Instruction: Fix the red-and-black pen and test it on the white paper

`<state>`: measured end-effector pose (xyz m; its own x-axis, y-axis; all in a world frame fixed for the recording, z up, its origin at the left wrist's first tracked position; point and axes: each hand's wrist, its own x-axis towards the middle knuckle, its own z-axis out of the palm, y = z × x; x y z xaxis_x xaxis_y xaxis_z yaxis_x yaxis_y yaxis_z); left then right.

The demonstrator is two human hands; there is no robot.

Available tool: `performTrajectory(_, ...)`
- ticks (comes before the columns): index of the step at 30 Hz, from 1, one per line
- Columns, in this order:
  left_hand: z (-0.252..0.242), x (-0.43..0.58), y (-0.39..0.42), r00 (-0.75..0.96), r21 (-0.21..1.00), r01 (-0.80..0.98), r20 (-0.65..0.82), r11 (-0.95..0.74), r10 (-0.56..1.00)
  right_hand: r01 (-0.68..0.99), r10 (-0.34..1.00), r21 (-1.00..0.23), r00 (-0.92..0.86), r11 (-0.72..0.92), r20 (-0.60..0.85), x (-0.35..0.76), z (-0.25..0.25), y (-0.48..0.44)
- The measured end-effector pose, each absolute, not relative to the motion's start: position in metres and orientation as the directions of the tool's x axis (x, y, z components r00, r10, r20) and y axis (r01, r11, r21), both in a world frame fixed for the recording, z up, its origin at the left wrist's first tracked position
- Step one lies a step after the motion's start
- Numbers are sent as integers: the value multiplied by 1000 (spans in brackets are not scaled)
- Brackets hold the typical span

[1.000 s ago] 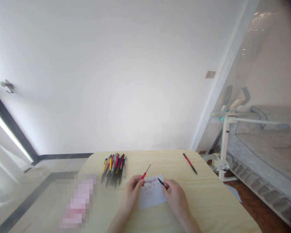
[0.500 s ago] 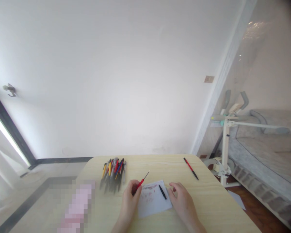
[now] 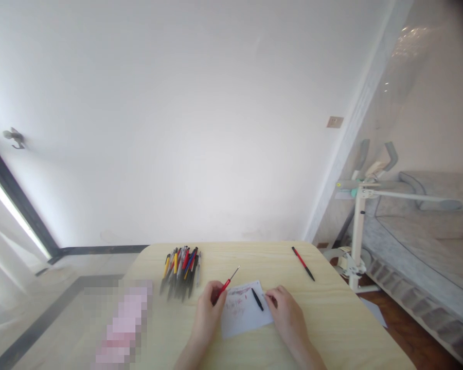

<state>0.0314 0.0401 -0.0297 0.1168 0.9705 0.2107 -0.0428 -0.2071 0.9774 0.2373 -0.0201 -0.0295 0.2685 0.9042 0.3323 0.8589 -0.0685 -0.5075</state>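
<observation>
While my left hand (image 3: 207,314) is pinched shut on the red pen body (image 3: 224,285), thin refill pointing away from me, my right hand (image 3: 288,317) lies loose and empty on the edge of the paper (image 3: 241,317), just beside the small black piece (image 3: 257,299) lying on that sheet. I judge a nudge of the paper could roll the piece off across the table (image 3: 332,318), and farther out a careless sweep could scatter the pile of pens (image 3: 181,264) or knock the red-and-black pen (image 3: 303,263) overboard

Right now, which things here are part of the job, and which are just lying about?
In use: red pen part in the left hand; black pen piece by the right hand; scribbled paper under it.
Lying about: pile of pens; red-and-black pen.
</observation>
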Motion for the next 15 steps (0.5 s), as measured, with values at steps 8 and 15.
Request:
performTrajectory(8,-24,32,36,108,981,-79,184,-176,977,616,845,-788,417,7,334,237,-31,-17)
performTrajectory(15,-23,32,34,111,978,-13,210,-210,971,270,827,-954,501,129,254,225,-25,-6)
